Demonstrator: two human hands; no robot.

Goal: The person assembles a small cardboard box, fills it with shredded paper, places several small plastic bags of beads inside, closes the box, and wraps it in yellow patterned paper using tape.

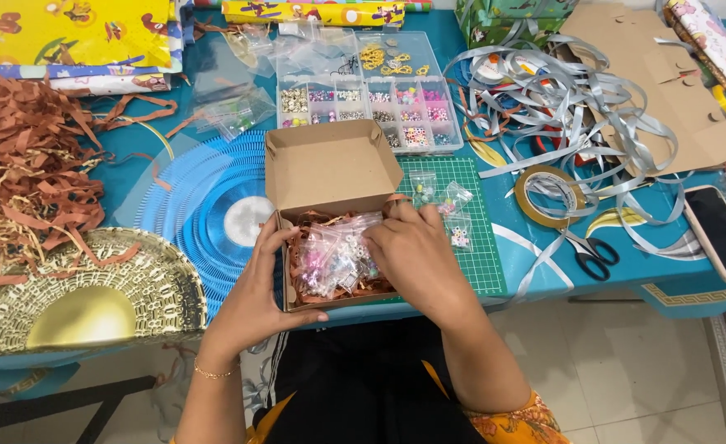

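- Pressing down with my right hand (416, 259), I have its fingers (379, 238) curled, not clenched, with the tips resting on the small clear bags of beads (334, 259) directly beneath them; I can't tell whether any bag is pinched between the tips.
- My left hand (256, 296) is spread loosely along the left wall of the cardboard box (330, 168), thumb lying across its near front edge and fingers up the side, steadying it and grasping nothing else.
- The bags lie between my two hands, just left of my right fingertips and right of my left palm, so my right hand is the nearer one and already touching them.
- The heap of bags runs roughly from the near edge of the box away from me, bedded on brown paper shred (309, 220) that lines the box floor.
- Beyond my fingertips the box lid stands tilted open, hinged on the far side.
- Just past my right knuckles, three more small bead bags (449, 210) lie on the green cutting mat (478, 263), close but apart from the box.
- Farther out from the lid sits the clear bead organiser (367, 103) on the tabletop (141, 168).
- Well off to my right lie black scissors (589, 251) and a tape roll (550, 196).
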